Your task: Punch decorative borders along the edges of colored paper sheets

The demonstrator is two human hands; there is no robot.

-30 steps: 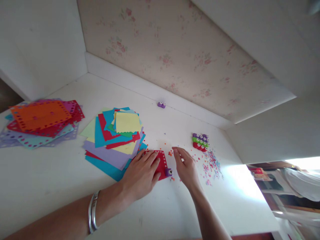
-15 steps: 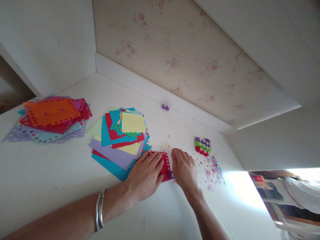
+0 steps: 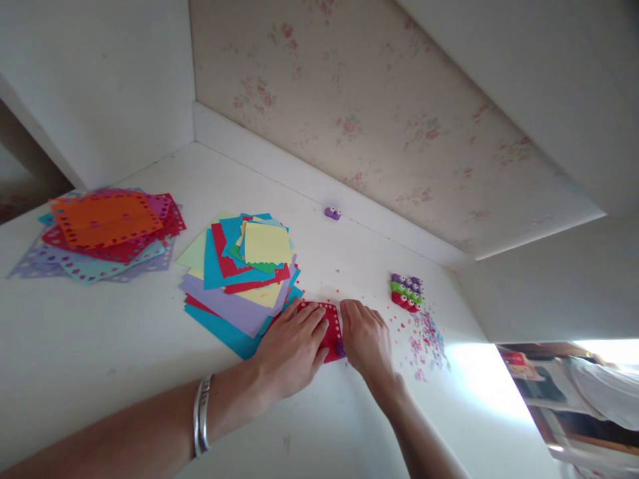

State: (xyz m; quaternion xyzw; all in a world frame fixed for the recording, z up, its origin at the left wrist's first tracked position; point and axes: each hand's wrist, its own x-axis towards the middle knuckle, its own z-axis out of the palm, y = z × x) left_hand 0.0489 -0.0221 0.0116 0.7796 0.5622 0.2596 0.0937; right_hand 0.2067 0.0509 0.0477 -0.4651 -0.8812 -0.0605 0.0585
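Note:
A red paper sheet (image 3: 331, 338) with small punched holes along its top and right edges lies on the white table. My left hand (image 3: 294, 342) rests flat on its left part, fingers stretched out, a silver bangle on the wrist. At the sheet's right edge, my right hand (image 3: 367, 332) is curled over a small purple craft punch (image 3: 341, 349). Most of that punch is hidden under the fingers. Just left of my left hand is a loose pile of coloured paper (image 3: 249, 303), with a small yellow piece (image 3: 267, 242) on top.
Punched sheets, orange uppermost (image 3: 107, 219), are heaped at the far left. Several purple, green and red craft punches (image 3: 407, 293) stand grouped at the right, beside scattered paper confetti (image 3: 426, 339). Two purple punches (image 3: 333, 213) sit near the back wall (image 3: 319, 133).
My right hand has shifted slightly left, and the purple punch now shows less beneath it. My left hand stays on the red sheet. The view has moved a little.

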